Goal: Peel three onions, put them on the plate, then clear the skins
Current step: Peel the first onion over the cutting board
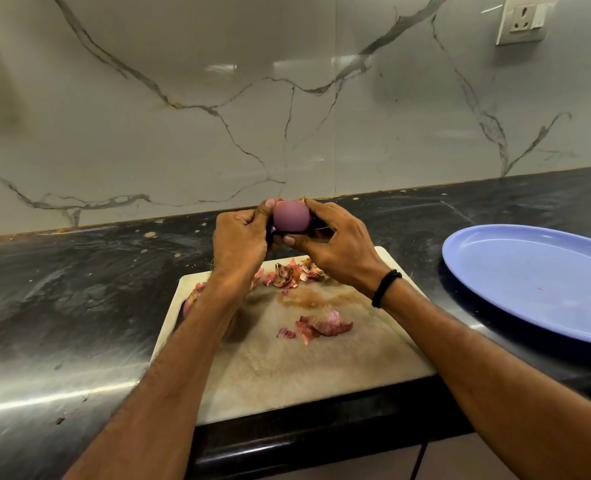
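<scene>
A smooth purple onion [291,216] is held in the air above the far edge of the white chopping board [287,368]. My left hand [240,242] grips its left side, thumb on top. My right hand [335,244] grips its right side, thumb under the onion. Loose pink and brown skins [323,323] lie on the board's middle, and more skins [292,273] lie below my hands. Another onion [192,299] shows partly behind my left forearm at the board's left edge. The blue plate [529,278] at the right holds no onions.
The board sits on a black stone counter [79,299] that runs along a marble wall. The counter's front edge is just below the board. A wall socket [522,22] is at the upper right.
</scene>
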